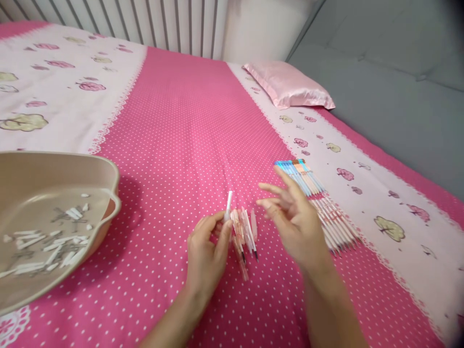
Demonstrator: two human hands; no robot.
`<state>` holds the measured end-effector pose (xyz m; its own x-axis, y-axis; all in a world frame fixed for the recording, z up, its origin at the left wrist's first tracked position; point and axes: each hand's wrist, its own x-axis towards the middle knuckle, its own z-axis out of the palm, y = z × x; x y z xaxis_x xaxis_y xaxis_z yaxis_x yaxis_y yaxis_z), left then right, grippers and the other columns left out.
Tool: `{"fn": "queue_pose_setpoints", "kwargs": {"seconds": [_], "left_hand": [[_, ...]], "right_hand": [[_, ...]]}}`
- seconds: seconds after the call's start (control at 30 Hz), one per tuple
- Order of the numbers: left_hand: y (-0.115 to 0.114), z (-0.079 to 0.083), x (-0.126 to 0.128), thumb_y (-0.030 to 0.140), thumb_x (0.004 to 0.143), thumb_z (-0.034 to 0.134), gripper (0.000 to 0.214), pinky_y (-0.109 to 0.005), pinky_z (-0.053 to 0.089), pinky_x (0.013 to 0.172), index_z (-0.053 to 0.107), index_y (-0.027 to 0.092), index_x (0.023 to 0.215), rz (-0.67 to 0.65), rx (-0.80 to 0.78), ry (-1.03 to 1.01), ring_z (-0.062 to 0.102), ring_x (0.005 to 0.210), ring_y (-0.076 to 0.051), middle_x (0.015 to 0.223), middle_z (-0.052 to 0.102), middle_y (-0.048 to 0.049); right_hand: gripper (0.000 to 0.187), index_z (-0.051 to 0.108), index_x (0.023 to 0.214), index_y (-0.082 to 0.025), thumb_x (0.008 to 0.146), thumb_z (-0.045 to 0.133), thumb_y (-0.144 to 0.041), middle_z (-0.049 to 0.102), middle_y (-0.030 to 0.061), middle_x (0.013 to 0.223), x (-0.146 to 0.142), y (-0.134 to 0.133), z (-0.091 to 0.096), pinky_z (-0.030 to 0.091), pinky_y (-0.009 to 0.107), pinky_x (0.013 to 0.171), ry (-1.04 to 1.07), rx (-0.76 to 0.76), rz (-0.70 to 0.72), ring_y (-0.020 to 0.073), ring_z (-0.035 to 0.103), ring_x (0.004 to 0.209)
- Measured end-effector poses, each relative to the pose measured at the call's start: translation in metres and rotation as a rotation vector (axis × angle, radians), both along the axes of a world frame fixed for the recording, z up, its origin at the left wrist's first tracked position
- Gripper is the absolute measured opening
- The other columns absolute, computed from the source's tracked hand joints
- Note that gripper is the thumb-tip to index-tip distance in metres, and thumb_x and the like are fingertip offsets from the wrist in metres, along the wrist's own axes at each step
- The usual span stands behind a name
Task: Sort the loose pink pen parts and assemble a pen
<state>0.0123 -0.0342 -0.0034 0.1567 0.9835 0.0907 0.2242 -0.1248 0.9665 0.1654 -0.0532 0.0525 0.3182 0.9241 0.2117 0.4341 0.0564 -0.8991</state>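
Note:
A slim white tube-like pen piece (229,201) points upward from my left hand (208,244), pinched between thumb and fingers; its lower end is hidden by them. Just right of that hand lies a small loose pile of pinkish see-through pen parts (237,227), some with dark tips. My right hand (295,220) is raised, fingers spread and holding nothing, between this pile and the pens laid out on the right. Those are a row of blue and peach pens (295,175) and, nearer me, a row of pale pink pens (337,224).
A beige basin (116,181) stands at the left with several white sticks (50,249) and small pieces inside. Everything rests on a pink dotted bedspread (181,111). A pink pillow (290,87) lies at the back right, beside a grey padded headboard (384,82).

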Motion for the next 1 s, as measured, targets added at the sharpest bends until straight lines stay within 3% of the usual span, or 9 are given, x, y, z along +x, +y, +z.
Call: {"fn": "queue_pose_setpoints", "kwargs": {"seconds": [0.1,0.3,0.47,0.73,0.83,1.0], "left_hand": [[0.0,0.002,0.002,0.034,0.082,0.058,0.023,-0.027,0.048,0.064,0.064,0.017,0.097,0.073,-0.137,-0.123,0.059,0.071,-0.015,0.083,0.065,-0.0037],[0.001,0.006,0.006,0.033,0.08,0.061,0.022,-0.018,0.043,0.056,0.063,0.015,0.092,0.174,-0.269,-0.245,0.052,0.063,-0.009,0.074,0.06,0.0004],[0.001,0.001,0.005,0.041,0.081,0.057,0.026,-0.017,0.035,0.048,0.059,0.015,0.082,0.194,-0.338,-0.233,0.044,0.054,-0.008,0.064,0.052,0.003],[-0.005,-0.005,0.006,0.044,0.084,0.052,0.033,-0.022,0.039,0.056,0.051,0.017,0.066,0.104,-0.354,-0.162,0.049,0.059,-0.011,0.065,0.053,0.0021],[-0.005,-0.006,0.006,0.045,0.083,0.053,0.034,-0.022,0.041,0.059,0.05,0.017,0.065,0.119,-0.363,-0.176,0.048,0.058,-0.01,0.067,0.054,0.0022],[-0.004,-0.006,0.006,0.044,0.083,0.053,0.029,-0.022,0.038,0.054,0.056,0.018,0.074,0.171,-0.372,-0.187,0.041,0.054,-0.01,0.063,0.05,0.0035]], "right_hand": [[0.041,0.052,0.123,-0.023,0.082,0.056,-0.028,0.067,0.0073,0.101,0.021,0.0,-0.002,0.053,0.035,0.07,-0.087,-0.114,-0.131,0.0189,0.065,0.083],[0.021,0.065,0.097,-0.016,0.081,0.055,-0.026,0.07,0.0077,0.089,0.033,0.001,-0.007,0.048,0.035,0.075,-0.422,-0.478,-0.097,0.021,0.066,0.081],[0.034,0.058,0.109,-0.014,0.085,0.049,-0.036,0.07,0.0095,0.084,0.024,0.005,-0.018,0.045,0.033,0.068,-0.49,-0.661,0.019,0.0228,0.065,0.075],[0.054,0.038,0.133,-0.013,0.084,0.052,-0.031,0.068,0.0046,0.075,0.013,0.011,-0.034,0.041,0.03,0.064,-0.469,-0.604,0.098,0.0217,0.063,0.073],[0.047,0.044,0.129,-0.013,0.084,0.051,-0.026,0.069,0.0045,0.077,0.015,0.01,-0.031,0.042,0.03,0.068,-0.478,-0.58,0.105,0.0213,0.063,0.077],[0.024,0.061,0.105,-0.018,0.083,0.052,-0.023,0.068,0.004,0.084,0.016,0.007,-0.018,0.043,0.03,0.068,-0.511,-0.489,0.079,0.019,0.062,0.077]]}}
